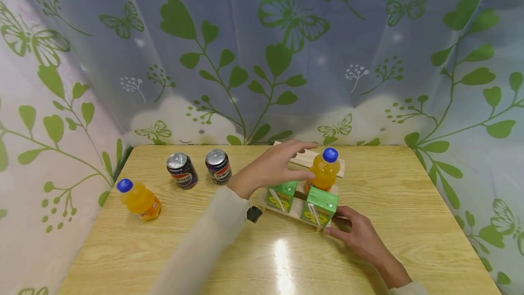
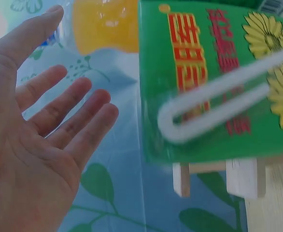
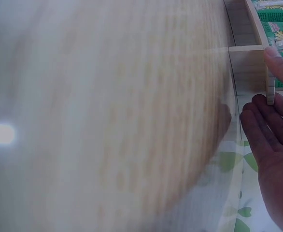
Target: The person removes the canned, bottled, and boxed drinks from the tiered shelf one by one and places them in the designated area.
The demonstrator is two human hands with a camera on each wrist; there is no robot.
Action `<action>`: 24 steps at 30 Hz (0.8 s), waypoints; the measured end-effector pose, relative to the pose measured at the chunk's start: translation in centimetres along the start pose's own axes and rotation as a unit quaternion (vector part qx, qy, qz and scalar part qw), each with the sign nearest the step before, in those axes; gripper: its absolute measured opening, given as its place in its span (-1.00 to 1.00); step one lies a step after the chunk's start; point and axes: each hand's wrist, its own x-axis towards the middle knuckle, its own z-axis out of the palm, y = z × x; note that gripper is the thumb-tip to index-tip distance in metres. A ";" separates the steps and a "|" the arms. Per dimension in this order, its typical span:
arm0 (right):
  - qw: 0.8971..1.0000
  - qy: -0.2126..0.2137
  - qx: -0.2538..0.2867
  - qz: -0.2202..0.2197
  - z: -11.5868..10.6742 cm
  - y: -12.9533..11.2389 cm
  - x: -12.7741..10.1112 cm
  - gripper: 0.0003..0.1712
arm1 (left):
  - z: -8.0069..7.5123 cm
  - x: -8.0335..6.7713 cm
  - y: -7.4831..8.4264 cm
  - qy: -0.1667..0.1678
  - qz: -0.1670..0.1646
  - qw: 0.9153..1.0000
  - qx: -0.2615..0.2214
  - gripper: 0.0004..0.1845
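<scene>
A small wooden rack [image 1: 295, 213] stands on the table, bearing two green drink cartons [image 1: 321, 200] with straws on their fronts. Behind the cartons an orange drink bottle [image 1: 322, 173] with a blue cap stands upright on it. My left hand [image 1: 275, 165] reaches over the left carton [image 1: 281, 196], fingers extended and spread, its thumb overlapping the bottle's side in the head view. In the left wrist view its palm [image 2: 40, 125] holds nothing. My right hand [image 1: 360, 235] pinches the rack's right end, thumb [image 3: 280, 65] on one side of the wooden edge and fingers on the other.
Two dark cola cans [image 1: 182, 173] [image 1: 219, 167] stand left of the rack. A second orange drink bottle [image 1: 141, 200] stands at the table's left side. A flat wooden piece [image 1: 304, 158] lies behind the rack. A patterned curtain [image 1: 245, 58] borders the wooden table [image 1: 409, 185].
</scene>
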 end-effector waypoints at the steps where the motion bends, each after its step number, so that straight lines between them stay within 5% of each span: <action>1: 1.000 0.000 0.000 -0.002 0.0 0.0 0.0 -0.39 | 0.1 0.2 0.2 -0.003 0.002 1.000 0.003 -0.18; 12: 1.000 0.000 0.004 -0.012 0.1 0.1 -0.1 -0.41 | 1.8 1.9 1.4 -0.019 0.008 1.000 0.004 -0.09; 18: 1.000 0.000 0.007 -0.012 0.0 -0.1 -0.1 -0.42 | 2.3 2.3 1.8 -0.006 -0.002 1.000 -0.027 -0.08; 24: 1.000 0.001 0.006 -0.014 0.0 0.0 -0.1 -0.41 | 2.6 2.4 2.0 -0.001 -0.006 1.000 -0.006 -0.13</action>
